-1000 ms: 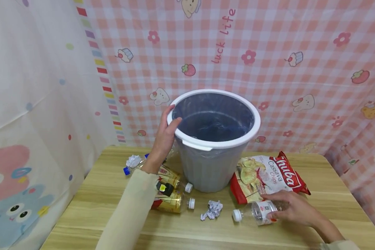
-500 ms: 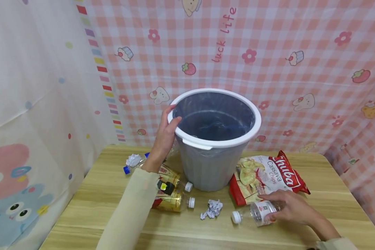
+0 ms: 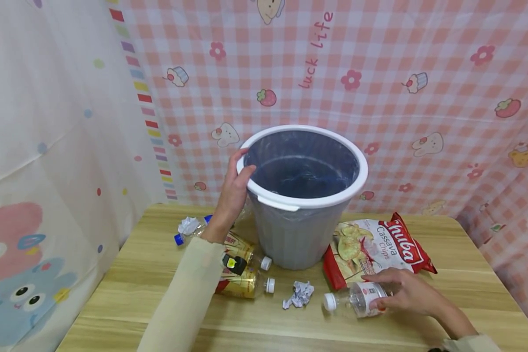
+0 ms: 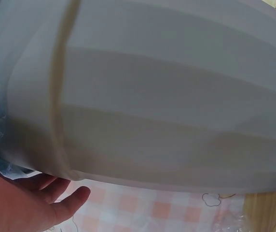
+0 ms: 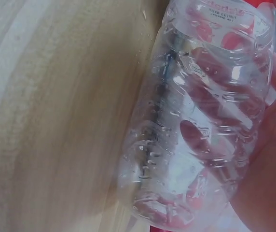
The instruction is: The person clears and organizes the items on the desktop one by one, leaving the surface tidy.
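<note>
A grey bin (image 3: 290, 239) with a white rim stands at the table's middle, lined with a clear bag. My left hand (image 3: 232, 195) grips the rim's left side, thumb over the edge; in the left wrist view the hand (image 4: 36, 203) lies beside the bin wall (image 4: 167, 96). A clear bottle (image 3: 356, 299) with a white cap lies on its side at the front right. My right hand (image 3: 411, 295) holds its base end, and the right wrist view shows the bottle (image 5: 200, 121) against the palm (image 5: 268, 159). Crumpled paper (image 3: 299, 295) lies left of the cap.
A red and white chip bag (image 3: 374, 249) lies right of the bin, behind the bottle. Left of the bin, partly behind my left arm, are gold-labelled bottles (image 3: 242, 286), a blue-capped bottle (image 3: 193, 232) and another paper ball (image 3: 187, 225). A patterned cloth (image 3: 290, 58) hangs behind the table.
The clear bottle has shifted slightly left, with my right hand still around its base end. My left hand stays on the bin's rim.
</note>
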A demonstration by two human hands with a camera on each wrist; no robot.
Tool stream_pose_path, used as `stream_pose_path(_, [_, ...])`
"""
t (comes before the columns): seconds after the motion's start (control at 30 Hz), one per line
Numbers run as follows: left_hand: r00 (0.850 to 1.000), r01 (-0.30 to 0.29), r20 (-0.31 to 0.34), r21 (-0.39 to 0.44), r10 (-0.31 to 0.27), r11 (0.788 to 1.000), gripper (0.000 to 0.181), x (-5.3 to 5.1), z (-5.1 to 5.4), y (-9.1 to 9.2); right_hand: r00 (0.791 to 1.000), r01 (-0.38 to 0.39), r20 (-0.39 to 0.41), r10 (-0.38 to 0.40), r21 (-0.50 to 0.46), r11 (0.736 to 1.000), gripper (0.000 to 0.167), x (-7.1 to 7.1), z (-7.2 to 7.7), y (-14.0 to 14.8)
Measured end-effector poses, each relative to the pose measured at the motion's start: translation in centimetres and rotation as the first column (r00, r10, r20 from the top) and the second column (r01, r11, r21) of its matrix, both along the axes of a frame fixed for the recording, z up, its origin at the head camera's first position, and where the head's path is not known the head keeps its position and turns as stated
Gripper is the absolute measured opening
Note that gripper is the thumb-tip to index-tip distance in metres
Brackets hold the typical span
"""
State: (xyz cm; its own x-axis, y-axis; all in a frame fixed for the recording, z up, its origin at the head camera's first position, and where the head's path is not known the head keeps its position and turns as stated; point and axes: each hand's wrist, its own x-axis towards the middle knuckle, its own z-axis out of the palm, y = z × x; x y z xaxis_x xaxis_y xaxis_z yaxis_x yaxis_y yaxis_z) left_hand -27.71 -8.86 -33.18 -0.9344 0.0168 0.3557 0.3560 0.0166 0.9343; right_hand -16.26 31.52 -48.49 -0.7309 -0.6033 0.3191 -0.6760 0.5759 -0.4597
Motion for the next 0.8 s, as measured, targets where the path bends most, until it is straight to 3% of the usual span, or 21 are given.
stream_pose_path(0.47, [1.0, 0.005, 0.003, -0.006, -0.005, 1.0, 0.052, 0.1, 0.0, 0.1, 1.0, -0.005, -0.027, 0.003, -0.069, 0.998, 0.052, 0.1, 0.9, -0.3])
stream_pose_path(0.8, [1.0, -0.015, 0.007, -0.016, 0.015, 1.0, 0.053, 0.0, 0.0, 0.1, 0.996, 0.089, -0.004, -0.089, -0.018, 0.996, 0.05, -0.1, 2.9, -0.3])
